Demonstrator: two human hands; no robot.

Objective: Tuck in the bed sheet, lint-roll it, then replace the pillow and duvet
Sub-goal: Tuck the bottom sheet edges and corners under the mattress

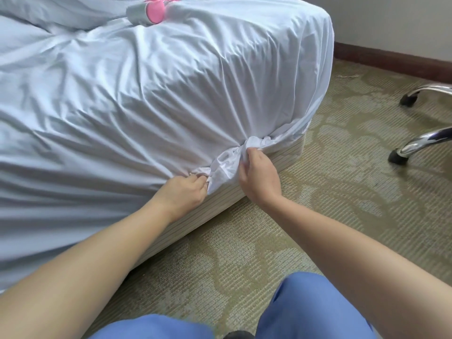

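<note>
A white bed sheet (151, 99), smooth and slightly glossy, drapes over the mattress and down its side in long creases that run toward one gathered knot of cloth at the lower edge. Below it shows the bed base (195, 216), covered in pale ribbed fabric. The floor is a looped carpet (342, 182) in beige with a darker swirl pattern. At right stand two curved chrome chair legs (420, 140) with black castors. Blue trousers (315, 311) fill the bottom edge. The left hand (182, 192) pinches a fold of sheet between curled fingers at the base's top edge. The right hand (259, 174) grips the loose hanging bunch just beside it, fingers curled round the cloth. A pink and pale lint roller (146, 12) lies on top of the bed.
</note>
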